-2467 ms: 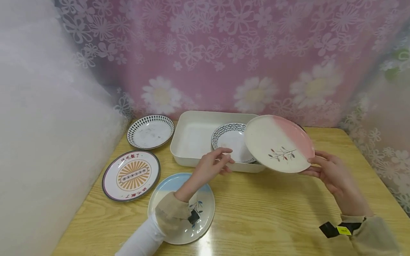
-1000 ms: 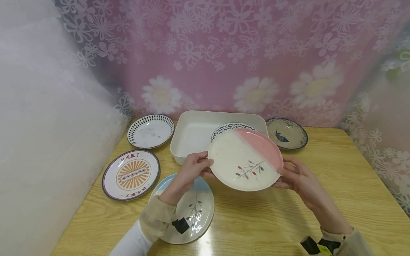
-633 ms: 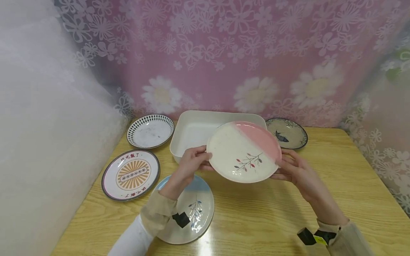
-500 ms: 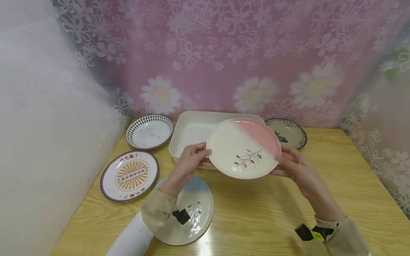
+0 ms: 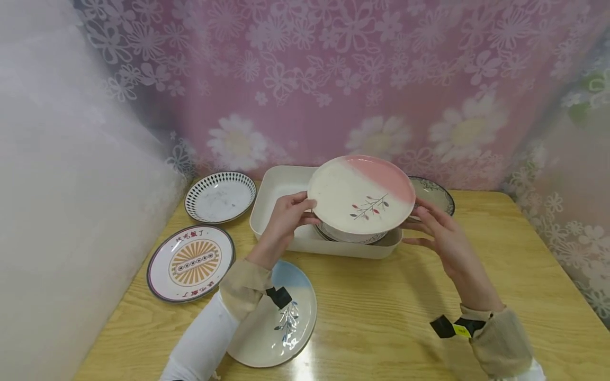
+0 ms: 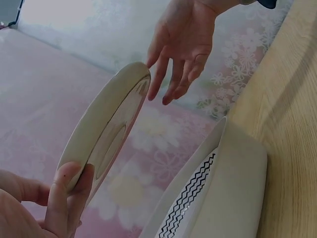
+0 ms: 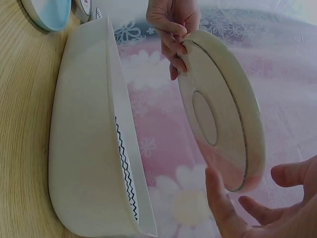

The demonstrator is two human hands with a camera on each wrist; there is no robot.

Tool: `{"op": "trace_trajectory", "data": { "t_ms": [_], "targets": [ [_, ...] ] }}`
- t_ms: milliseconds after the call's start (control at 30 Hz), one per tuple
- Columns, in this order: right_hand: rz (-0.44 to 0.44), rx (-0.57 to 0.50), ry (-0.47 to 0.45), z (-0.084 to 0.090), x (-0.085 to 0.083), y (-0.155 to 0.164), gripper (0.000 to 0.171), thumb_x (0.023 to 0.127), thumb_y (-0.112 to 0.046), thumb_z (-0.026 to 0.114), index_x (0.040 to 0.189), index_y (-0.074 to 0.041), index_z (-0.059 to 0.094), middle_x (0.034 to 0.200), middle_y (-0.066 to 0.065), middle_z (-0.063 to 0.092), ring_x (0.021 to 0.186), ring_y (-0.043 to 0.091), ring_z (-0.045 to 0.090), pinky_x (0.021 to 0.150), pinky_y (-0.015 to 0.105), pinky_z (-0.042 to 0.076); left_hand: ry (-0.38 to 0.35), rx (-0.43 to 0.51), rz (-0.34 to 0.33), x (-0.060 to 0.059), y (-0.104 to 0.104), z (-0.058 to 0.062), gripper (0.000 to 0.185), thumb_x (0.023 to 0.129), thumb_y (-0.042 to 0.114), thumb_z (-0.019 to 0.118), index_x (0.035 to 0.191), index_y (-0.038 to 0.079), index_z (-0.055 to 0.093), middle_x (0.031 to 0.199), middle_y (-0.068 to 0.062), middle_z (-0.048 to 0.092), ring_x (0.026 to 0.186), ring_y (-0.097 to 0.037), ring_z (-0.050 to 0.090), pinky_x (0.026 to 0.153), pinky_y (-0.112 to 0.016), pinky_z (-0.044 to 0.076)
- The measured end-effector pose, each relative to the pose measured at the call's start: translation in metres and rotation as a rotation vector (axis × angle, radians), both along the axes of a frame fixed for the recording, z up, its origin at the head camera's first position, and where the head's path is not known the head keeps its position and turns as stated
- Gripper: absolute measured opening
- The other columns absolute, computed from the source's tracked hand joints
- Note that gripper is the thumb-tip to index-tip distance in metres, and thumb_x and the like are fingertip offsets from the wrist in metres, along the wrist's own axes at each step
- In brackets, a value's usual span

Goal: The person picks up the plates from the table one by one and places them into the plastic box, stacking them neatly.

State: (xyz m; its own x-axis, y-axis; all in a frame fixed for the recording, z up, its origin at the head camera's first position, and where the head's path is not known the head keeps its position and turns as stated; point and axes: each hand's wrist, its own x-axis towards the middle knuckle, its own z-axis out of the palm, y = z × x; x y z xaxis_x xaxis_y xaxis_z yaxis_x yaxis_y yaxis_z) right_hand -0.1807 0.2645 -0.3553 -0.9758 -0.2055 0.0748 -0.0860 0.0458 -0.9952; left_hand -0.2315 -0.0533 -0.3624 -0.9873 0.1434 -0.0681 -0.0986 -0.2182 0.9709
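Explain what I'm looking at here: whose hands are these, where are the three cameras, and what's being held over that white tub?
No machine here: a person works with two bare hands. The wide picture comes from a camera on the person's head, looking down at a wooden table. The other two come from cameras on each wrist, so they show the same scene from the side, tilted.

The left hand pinches the rim of a pink and cream plate. The right hand has its fingers spread at the opposite edge; the wrist views show them barely touching, if at all. The plate hangs above a white tub, which already contains a wavy-edged plate.

Also on the table: a diamond-rimmed plate, a sunburst plate, a blue and cream plate under the left forearm, and a dark-rimmed plate behind the right hand.
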Motion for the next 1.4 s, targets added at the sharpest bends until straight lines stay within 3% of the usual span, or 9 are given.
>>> {"op": "trace_trajectory", "data": {
  "t_ms": [200, 367, 633, 900, 1133, 1400],
  "targets": [
    [-0.034, -0.055, 0.014, -0.003, 0.000, 0.004, 0.042, 0.108, -0.031, 0.048, 0.146, -0.015, 0.047, 0.122, -0.008, 0.063, 0.107, 0.006, 0.066, 0.084, 0.023, 0.059, -0.039, 0.017, 0.046, -0.012, 0.002, -0.008, 0.036, 0.099, 0.000, 0.058, 0.133, -0.007, 0.060, 0.102, -0.020, 0.070, 0.064, -0.013, 0.070, 0.067, -0.024, 0.062],
    [-0.028, -0.009, -0.012, -0.007, 0.003, 0.004, 0.034, 0.107, -0.034, 0.050, 0.136, -0.018, 0.055, 0.120, -0.005, 0.066, 0.108, 0.009, 0.065, 0.084, 0.025, 0.059, -0.051, -0.001, 0.069, -0.020, 0.003, -0.020, 0.033, 0.097, -0.002, 0.056, 0.128, -0.010, 0.062, 0.096, -0.018, 0.070, 0.060, -0.013, 0.069, 0.064, -0.022, 0.061],
    [-0.022, 0.032, -0.022, -0.010, 0.007, 0.006, 0.032, 0.108, -0.036, 0.048, 0.133, -0.018, 0.056, 0.119, -0.008, 0.067, 0.108, 0.008, 0.064, 0.085, 0.024, 0.059, -0.074, -0.011, 0.046, -0.029, 0.006, -0.034, 0.036, 0.096, -0.006, 0.054, 0.131, -0.013, 0.059, 0.095, -0.020, 0.070, 0.056, -0.012, 0.068, 0.061, -0.022, 0.061],
    [-0.012, 0.048, -0.021, -0.015, 0.010, 0.006, 0.038, 0.108, -0.037, 0.047, 0.137, -0.014, 0.053, 0.121, -0.007, 0.067, 0.109, 0.010, 0.064, 0.085, 0.023, 0.059, -0.093, -0.051, 0.039, -0.030, 0.007, -0.042, 0.041, 0.096, -0.005, 0.054, 0.137, -0.012, 0.054, 0.115, -0.036, 0.065, 0.058, -0.010, 0.068, 0.062, -0.021, 0.061],
    [-0.003, 0.040, -0.026, -0.017, 0.012, 0.007, 0.048, 0.108, -0.037, 0.046, 0.144, -0.006, 0.047, 0.121, -0.010, 0.067, 0.110, 0.010, 0.064, 0.085, 0.025, 0.059, -0.093, -0.067, 0.044, -0.028, 0.007, -0.046, 0.038, 0.097, -0.005, 0.053, 0.134, -0.014, 0.056, 0.113, -0.033, 0.067, 0.057, -0.011, 0.068, 0.061, -0.023, 0.061],
    [0.004, 0.016, -0.025, -0.019, 0.013, 0.006, 0.037, 0.108, -0.035, 0.047, 0.138, -0.014, 0.054, 0.119, -0.011, 0.068, 0.110, 0.011, 0.065, 0.085, 0.025, 0.059, -0.103, -0.089, 0.047, -0.030, 0.006, -0.052, 0.037, 0.096, -0.005, 0.052, 0.132, -0.015, 0.057, 0.108, -0.030, 0.069, 0.055, -0.010, 0.067, 0.060, -0.022, 0.061]
  ]
}}
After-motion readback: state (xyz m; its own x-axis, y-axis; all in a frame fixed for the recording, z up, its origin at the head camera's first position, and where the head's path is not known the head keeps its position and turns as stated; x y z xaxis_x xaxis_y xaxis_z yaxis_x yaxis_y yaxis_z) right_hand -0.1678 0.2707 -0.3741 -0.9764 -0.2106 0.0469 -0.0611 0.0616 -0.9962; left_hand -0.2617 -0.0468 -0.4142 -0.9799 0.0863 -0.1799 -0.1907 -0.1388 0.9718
